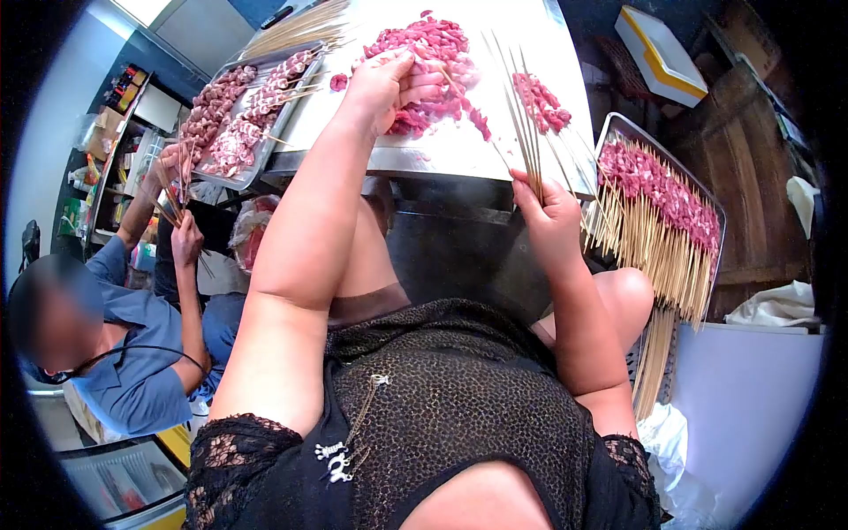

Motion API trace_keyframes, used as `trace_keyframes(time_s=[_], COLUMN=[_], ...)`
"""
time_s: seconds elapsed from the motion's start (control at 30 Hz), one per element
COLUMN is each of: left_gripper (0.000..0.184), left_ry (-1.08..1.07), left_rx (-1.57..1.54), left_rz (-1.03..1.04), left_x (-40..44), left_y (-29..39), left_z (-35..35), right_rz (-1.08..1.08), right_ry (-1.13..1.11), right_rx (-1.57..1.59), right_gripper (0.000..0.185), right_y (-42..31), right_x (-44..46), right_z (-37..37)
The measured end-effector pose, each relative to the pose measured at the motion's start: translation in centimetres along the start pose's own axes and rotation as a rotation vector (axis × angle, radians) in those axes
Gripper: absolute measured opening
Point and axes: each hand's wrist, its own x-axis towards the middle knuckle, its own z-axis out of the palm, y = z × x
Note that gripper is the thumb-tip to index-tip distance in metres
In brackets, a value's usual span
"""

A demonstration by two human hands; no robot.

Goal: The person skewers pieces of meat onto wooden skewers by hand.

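My right hand [549, 212], at the front edge of the white table [336, 132], is closed round several thin wooden skewers [527, 132] that fan upward. One of them slants up to the left with red meat [477, 122] on it. Over the pile of raw meat pieces [424, 40] is my left hand [384, 84], its fingers bent together at the meat; what lies between them is hard to make out. Beside the skewers, to the right, more threaded meat [541, 103] lies on the table.
A tray of meat skewers [658, 190] stands at the right, another tray [238, 177] at the left. Loose skewers [300, 31] lie at the back left. A person in blue [141, 344] sits at the left holding skewers. A white foam box [662, 57] is at the back right.
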Motion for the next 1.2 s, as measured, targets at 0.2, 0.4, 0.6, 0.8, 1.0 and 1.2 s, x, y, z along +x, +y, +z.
trace_keyframes(time_s=[0.2,0.4,0.6,0.8,1.0,1.2], left_gripper=[0.02,0.015,0.016,0.018,0.02,0.02], left_ry=[-0.065,-0.066,-0.04,-0.03,0.007,-0.018], left_rx=[-0.166,-0.235,-0.209,-0.259,-0.27,-0.254], left_rz=[-0.054,0.031,0.039,0.045,0.021,0.089], left_x=[0.4,0.2,-0.6,-0.6,-1.5,-1.6], left_y=[-0.1,-0.1,0.2,-0.4,-0.5,-0.1], left_z=[0.3,0.6,1.4,1.9,3.1,2.9], right_rz=[0.075,0.024,0.121,0.111,0.007,-0.022], right_ry=[0.004,-0.006,-0.018,-0.019,-0.016,0.022], right_rx=[-0.037,-0.072,-0.042,-0.076,-0.075,-0.067], right_gripper=[0.018,0.018,0.019,0.019,0.019,0.016], right_y=[-0.4,-0.1,0.0,-0.2,0.2,0.5], right_x=[0.0,0.0,0.0,0.2,0.3,0.6], right_z=[0.2,0.4,0.6,1.0,1.2,1.1])
